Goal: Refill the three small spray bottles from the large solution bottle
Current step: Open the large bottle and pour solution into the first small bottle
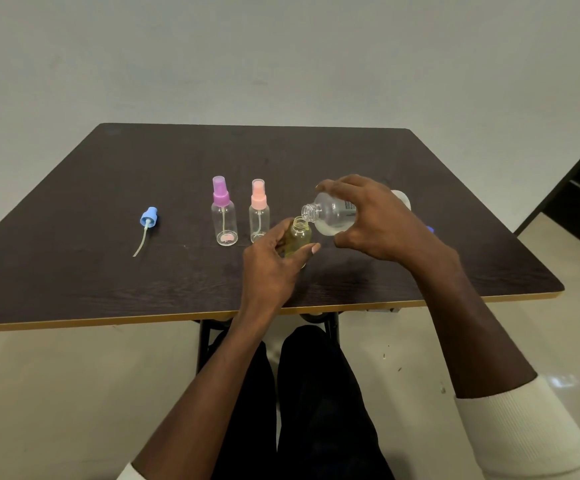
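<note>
My right hand (378, 220) grips the large clear solution bottle (333, 213), tipped on its side with its open mouth just above the neck of a small uncapped spray bottle (299, 237). That small bottle stands on the table and my left hand (274, 268) holds it around the body. Liquid lies in the lower side of the large bottle. Two more small clear bottles stand to the left, one with a purple spray cap (223, 216), one with a pink spray cap (259, 213). A blue spray cap with its dip tube (148, 223) lies loose at the left.
The dark wooden table (108, 289) has a light front edge above my legs. A white object (402, 197) and a small blue thing (429, 229) show partly behind my right hand. A plain wall stands behind the table.
</note>
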{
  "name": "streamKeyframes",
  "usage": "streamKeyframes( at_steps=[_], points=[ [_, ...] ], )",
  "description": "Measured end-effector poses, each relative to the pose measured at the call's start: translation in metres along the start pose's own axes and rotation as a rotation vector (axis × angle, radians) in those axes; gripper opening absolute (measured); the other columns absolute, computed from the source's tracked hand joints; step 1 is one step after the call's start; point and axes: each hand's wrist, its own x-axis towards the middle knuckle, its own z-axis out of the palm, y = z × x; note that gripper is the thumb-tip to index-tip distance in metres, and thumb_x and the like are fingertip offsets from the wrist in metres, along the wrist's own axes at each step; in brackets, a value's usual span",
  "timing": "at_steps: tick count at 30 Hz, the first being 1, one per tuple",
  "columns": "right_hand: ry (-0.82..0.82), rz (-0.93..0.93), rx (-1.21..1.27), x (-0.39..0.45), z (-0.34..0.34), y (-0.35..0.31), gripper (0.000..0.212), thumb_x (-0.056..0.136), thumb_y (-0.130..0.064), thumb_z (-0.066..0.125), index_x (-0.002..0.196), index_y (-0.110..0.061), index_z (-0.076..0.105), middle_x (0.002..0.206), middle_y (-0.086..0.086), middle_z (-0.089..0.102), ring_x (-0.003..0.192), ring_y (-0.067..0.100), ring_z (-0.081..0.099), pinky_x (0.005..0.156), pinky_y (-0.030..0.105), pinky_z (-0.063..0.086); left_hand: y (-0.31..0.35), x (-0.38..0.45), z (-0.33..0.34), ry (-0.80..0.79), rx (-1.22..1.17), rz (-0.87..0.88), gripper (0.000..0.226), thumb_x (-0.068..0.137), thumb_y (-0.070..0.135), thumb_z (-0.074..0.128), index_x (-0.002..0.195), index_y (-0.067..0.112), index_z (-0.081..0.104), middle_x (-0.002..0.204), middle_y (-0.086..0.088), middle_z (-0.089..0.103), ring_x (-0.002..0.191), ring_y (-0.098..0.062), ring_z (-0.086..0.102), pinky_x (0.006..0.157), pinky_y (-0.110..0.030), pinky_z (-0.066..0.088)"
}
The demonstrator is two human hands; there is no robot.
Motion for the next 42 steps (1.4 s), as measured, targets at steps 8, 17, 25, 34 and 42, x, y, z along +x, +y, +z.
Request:
streamKeyframes(
  at_steps=[8,17,25,34,42],
  points=[
    [-0.011,0.000,-0.010,-0.0004,-0.0023,-0.0030,0.077,0.071,-0.020,0.080,0.142,-0.025,0.048,0.139,0.000,0.051,0.124,0.019,0.047,0.098,0.032,0.038,0.0010,-0.0007,0.0002,-0.004,-0.016,-0.017,0.051,0.080,0.021,0.086,0.127,0.016,0.069,0.107,0.004,0.078,0.101,-0.012,0.074,0.095,-0.044,0.059],
    [-0.006,-0.001,-0.013,0.0001,-0.0015,-0.0022,0.078,0.071,-0.021,0.081,0.141,-0.026,0.049,0.140,0.000,0.051,0.124,0.019,0.047,0.098,0.034,0.039,-0.0007,0.0002,0.0005,-0.016,-0.029,-0.021,0.049,0.080,0.022,0.086,0.125,0.018,0.070,0.106,0.003,0.078,0.101,-0.015,0.074,0.094,-0.046,0.059],
    [-0.005,-0.008,-0.019,0.0022,-0.0021,-0.0020,0.078,0.069,-0.022,0.081,0.140,-0.026,0.049,0.138,0.000,0.052,0.123,0.020,0.048,0.098,0.036,0.041,0.0011,0.0009,-0.0002,-0.021,-0.024,-0.011,0.046,0.079,0.026,0.085,0.122,0.021,0.071,0.104,0.004,0.078,0.100,-0.016,0.074,0.093,-0.047,0.059],
    [-0.011,-0.004,-0.016,0.0026,-0.0028,-0.0026,0.078,0.071,-0.021,0.081,0.141,-0.026,0.048,0.139,0.000,0.051,0.125,0.020,0.046,0.099,0.035,0.038,0.0010,0.0006,-0.0005,-0.022,-0.024,-0.005,0.046,0.079,0.026,0.085,0.123,0.020,0.071,0.104,0.003,0.078,0.099,-0.016,0.074,0.093,-0.048,0.059],
    [-0.017,-0.007,-0.021,0.0026,-0.0034,-0.0029,0.078,0.071,-0.021,0.081,0.141,-0.026,0.048,0.140,0.000,0.050,0.125,0.019,0.046,0.096,0.032,0.037,0.0019,0.0007,-0.0010,-0.014,-0.017,-0.010,0.045,0.080,0.023,0.086,0.123,0.022,0.071,0.103,0.005,0.078,0.099,-0.015,0.074,0.091,-0.047,0.060]
  ],
)
